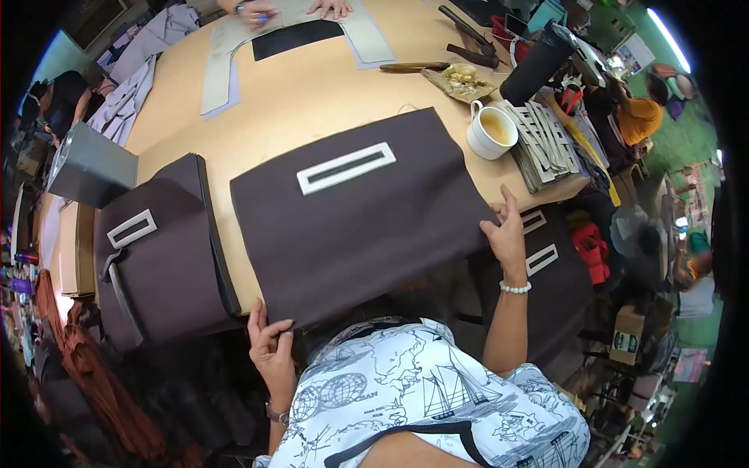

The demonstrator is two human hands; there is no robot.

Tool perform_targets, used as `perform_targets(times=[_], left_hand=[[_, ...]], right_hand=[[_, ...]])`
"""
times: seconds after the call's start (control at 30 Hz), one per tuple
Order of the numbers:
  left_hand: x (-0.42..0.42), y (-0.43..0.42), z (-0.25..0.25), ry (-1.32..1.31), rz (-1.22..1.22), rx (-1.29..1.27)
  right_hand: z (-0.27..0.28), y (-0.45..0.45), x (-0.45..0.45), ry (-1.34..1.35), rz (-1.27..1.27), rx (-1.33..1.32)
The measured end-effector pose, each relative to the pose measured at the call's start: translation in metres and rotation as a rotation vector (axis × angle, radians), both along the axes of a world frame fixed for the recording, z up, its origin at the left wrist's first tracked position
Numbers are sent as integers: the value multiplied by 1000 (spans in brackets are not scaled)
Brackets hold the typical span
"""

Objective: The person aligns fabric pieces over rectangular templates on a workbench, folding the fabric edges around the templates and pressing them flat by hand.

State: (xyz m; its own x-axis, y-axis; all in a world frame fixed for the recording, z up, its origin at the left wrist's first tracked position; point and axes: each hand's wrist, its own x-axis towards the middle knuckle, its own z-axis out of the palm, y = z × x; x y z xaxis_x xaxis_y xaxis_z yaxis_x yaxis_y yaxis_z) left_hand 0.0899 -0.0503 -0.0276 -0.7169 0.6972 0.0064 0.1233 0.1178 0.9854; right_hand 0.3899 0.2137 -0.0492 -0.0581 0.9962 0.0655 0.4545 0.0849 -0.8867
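Observation:
A dark brown leather-like panel (359,226) lies on the table in front of me, its near edge hanging past the table's edge. Near its top sits a pale rectangular frame (347,168) around a dark slot. My left hand (271,343) pinches the near left corner between thumb and fingers. At the near right corner, my right hand (509,238) grips the edge, thumb on top. To the left rests a stack of similar dark panels (168,257), the top one bearing a pale frame and a loose strip. More dark panels with pale frames (542,260) hang at the right.
A white cup of yellowish liquid (493,132) stands close to the panel's right edge, beside stacked pale frames (538,144). A metal block (94,165) sits at left. Beyond are a hammer (472,39), a black cylinder (538,62) and a co-worker's hands (331,8) over pale pattern pieces.

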Motion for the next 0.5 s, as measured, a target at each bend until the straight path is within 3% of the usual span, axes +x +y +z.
perform_targets(times=[0.07,0.2,0.33,0.37,0.5], left_hand=[[7,-11,-4,-366,71,61],[2,-25,-2,-775,85,40],[-14,-17,0,-932,47,284],[-18,-14,-1,-788,19,287],[-37,26,11,-336,-14,-140]], right_hand=[[0,-2,2,-70,-9,-12],[25,13,-28,-229,8,-64],[17,53,-65,-348,42,140],[13,63,-74,-357,54,155],[11,99,-114,-403,68,153]])
